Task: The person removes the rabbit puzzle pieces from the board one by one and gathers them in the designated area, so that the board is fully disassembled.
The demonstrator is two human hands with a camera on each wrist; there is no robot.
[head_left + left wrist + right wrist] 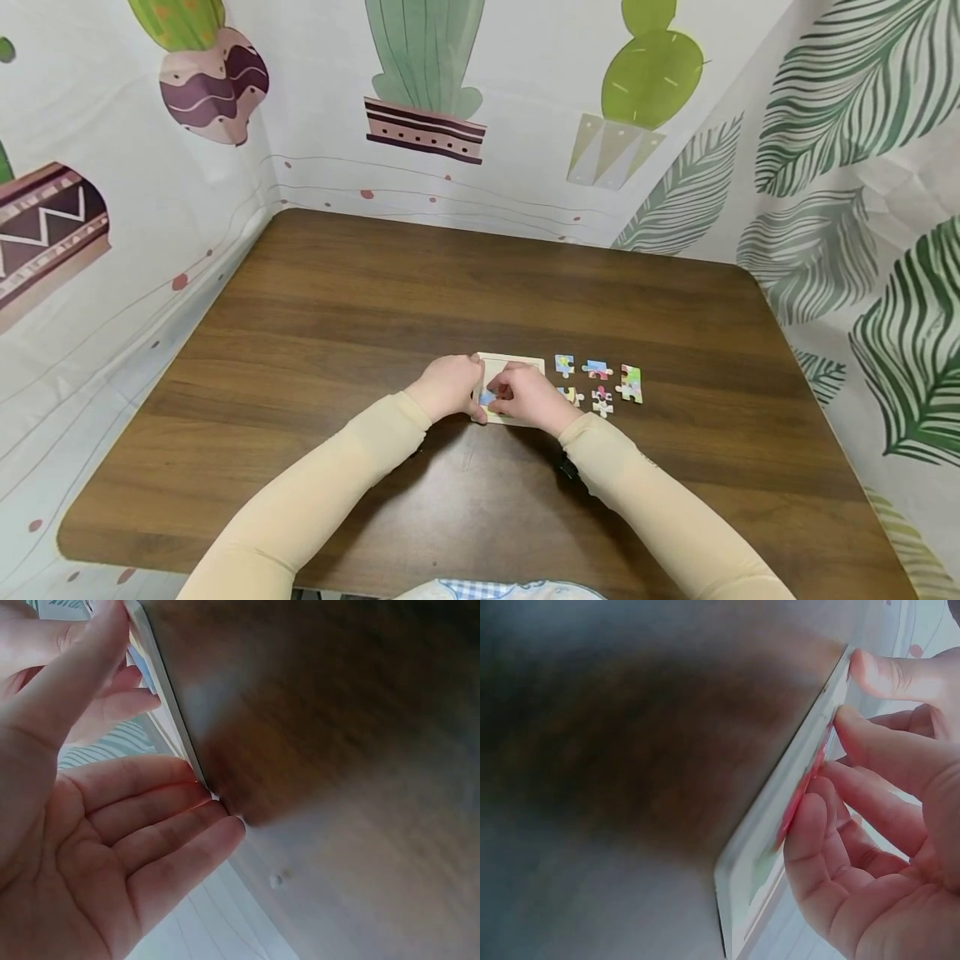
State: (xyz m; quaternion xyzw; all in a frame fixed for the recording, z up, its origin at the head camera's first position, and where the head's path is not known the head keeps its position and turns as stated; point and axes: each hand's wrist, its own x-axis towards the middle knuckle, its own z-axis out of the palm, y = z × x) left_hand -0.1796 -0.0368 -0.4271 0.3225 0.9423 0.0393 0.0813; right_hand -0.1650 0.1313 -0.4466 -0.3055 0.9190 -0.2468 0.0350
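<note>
A small, light-coloured jigsaw puzzle tray (495, 357) lies on the table, with blue and yellow picture parts showing inside. My left hand (447, 387) holds the tray's left side, thumb at the near corner and fingers at the far one. In the left wrist view those fingers reach the tray's edge nearly straight. Over the tray, my right hand (532, 396) pinches a blue puzzle piece (487, 397) between thumb and fingers, close to the left rim. The right wrist view shows a red patch (799, 799) inside the tray beneath the right fingers. Much of the tray is covered by this hand.
Right of the tray lie several loose puzzle pieces, among them a blue one (565, 364), a blue-and-red one (597, 369), a green one (632, 384) and a pink-and-white one (602, 402). The brown wooden table (375, 283) meets a cactus-print cloth (517, 192) behind.
</note>
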